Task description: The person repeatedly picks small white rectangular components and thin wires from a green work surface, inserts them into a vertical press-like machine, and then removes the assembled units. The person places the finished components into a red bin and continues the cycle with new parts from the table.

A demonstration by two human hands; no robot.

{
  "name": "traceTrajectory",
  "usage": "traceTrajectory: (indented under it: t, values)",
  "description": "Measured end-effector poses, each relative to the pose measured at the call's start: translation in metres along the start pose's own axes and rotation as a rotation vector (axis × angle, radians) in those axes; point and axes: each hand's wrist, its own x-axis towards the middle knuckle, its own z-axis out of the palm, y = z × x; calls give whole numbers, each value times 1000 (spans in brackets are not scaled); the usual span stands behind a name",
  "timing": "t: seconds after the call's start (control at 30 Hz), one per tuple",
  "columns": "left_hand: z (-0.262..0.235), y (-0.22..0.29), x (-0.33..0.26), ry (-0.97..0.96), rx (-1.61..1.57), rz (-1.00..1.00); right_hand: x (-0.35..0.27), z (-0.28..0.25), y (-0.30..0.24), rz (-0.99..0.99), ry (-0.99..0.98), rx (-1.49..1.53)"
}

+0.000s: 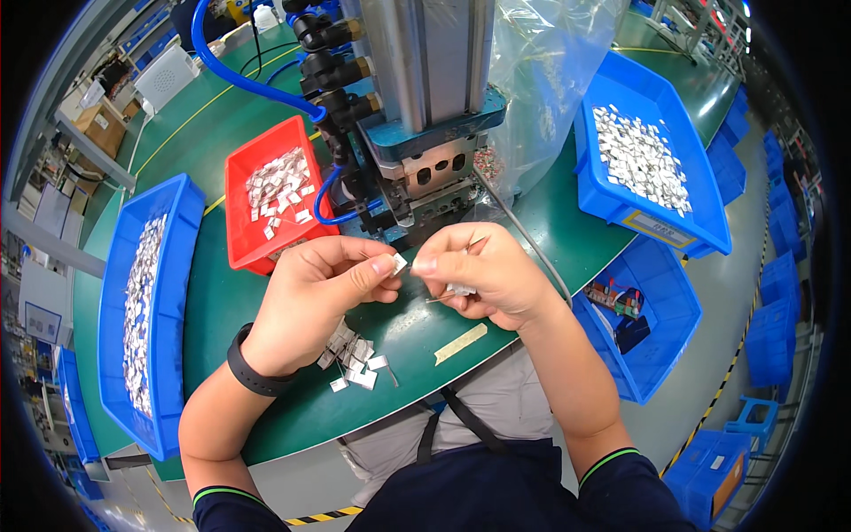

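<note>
My left hand (315, 297) and my right hand (479, 270) meet in front of a small press machine (425, 115) on the green table (266, 417). Together they pinch a small silver metal piece (400, 262) between thumbs and forefingers. My right hand also holds a thin metal tool or pin (441, 299) beneath its fingers. A small pile of silver metal pieces (353, 362) lies on the table under my left wrist, which wears a black band (253, 372).
A red bin (239, 226) and a long blue bin (173, 266) at left hold silver pieces. Another blue bin (612, 195) with pieces sits at right; a lower blue bin (665, 337) holds odd items. A strip of tape (461, 343) lies on the table. Blue hoses (230, 71) run to the machine.
</note>
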Motion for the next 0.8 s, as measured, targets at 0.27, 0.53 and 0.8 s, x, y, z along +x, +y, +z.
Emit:
traceTrajectory:
  t: [0.27, 0.53, 0.8]
  values:
    - [5, -4, -3, -55, -268, -101, 2, 4, 7, -33, -83, -114]
    - [6, -4, -1, 72, -122, 71, -1, -3, -1, -64, 87, 61]
    - [11, -20, -8, 21, 555, 382, 6, -3, -10, -184, 270, 65]
